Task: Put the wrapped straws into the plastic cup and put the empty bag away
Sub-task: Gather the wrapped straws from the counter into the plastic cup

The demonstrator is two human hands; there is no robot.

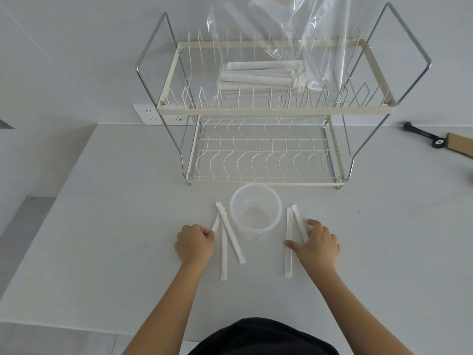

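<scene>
Your left hand is closed around the lower end of one wrapped straw, whose top leans against two more straws lying in a narrow V on the table just left of the plastic cup. Your right hand lies spread and flat over the pair of straws right of the cup, thumb on the inner one, fingers over the outer; it presses rather than grips, and whether a finger has got under either wrapper is hard to tell from this angle. The cup stands upright and looks empty, just in front of the dish rack. The bag sits on the rack's top tier with a bundle of straws visible inside it, so it is not empty.

To do this pickup well, pinch each straw near its lower end and lift until it stands near vertical above the cup's mouth, then lower it in end-first. The cup looks light and likely to tip, so avoid knocking the rim and do not lean straws hard on one side. Roll the right pair together under your fingers before closing on them.
</scene>
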